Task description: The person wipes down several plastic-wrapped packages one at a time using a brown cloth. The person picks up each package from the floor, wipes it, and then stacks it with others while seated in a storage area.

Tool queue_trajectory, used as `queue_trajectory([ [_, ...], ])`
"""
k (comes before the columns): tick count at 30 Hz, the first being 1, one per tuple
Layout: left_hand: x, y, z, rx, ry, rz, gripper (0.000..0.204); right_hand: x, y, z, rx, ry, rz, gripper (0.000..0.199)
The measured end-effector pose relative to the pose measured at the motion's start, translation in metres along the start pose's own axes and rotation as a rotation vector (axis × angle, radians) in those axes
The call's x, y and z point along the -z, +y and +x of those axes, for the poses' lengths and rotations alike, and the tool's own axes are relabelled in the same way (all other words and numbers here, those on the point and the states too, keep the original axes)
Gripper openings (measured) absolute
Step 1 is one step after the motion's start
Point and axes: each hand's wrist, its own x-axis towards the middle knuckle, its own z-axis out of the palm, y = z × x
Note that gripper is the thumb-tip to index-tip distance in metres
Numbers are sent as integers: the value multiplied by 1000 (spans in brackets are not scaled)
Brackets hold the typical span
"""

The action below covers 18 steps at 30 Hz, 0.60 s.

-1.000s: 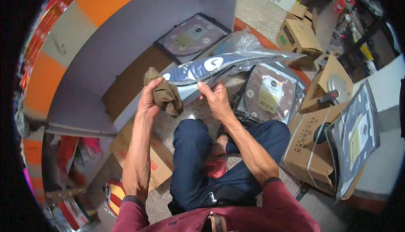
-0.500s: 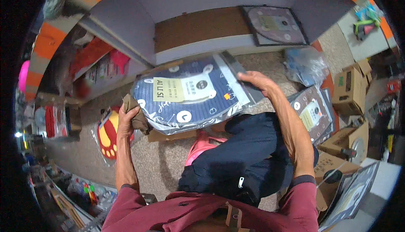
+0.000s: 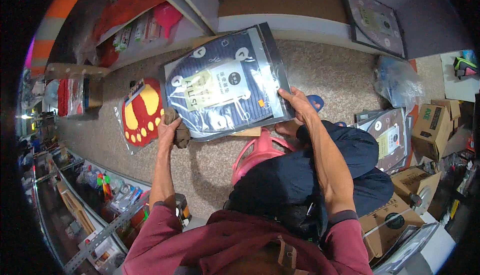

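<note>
A navy striped pad in a clear plastic package [image 3: 250, 82], with a printed card across its middle, is held up in front of me between both hands, tilted. My left hand [image 3: 169, 127] is closed on a crumpled brown cloth [image 3: 183, 134], pressed against the package's lower left corner. On the opposite side, my right hand [image 3: 300, 102] pinches the dark edge of the package with thumb and fingers. Left of the package, a red foot-shaped mat with yellow toes [image 3: 141, 117] lies on the floor in its plastic bag.
A pink plastic stool [image 3: 245, 157] stands beneath me. Another packaged pad [image 3: 372, 22] leans in the white shelf bay; more packages [image 3: 382, 140] lie at right. Cardboard boxes [image 3: 432, 130] and a clear plastic bag [image 3: 397, 80] crowd the right side. Shelves of goods [image 3: 107, 190] run along the lower left.
The view has swung left and downward. The package is tilted more, its right end raised, still between both hands. The red foot mat now shows more fully.
</note>
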Motion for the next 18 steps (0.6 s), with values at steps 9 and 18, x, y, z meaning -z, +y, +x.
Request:
queue_trajectory([
  [9,6,-58,-37,156,61,-29,71,-19,24,-1,-12,73,115,87],
  [18,21,-20,-63,227,-131,205,70,-78,51,-33,-89,517,619,72],
])
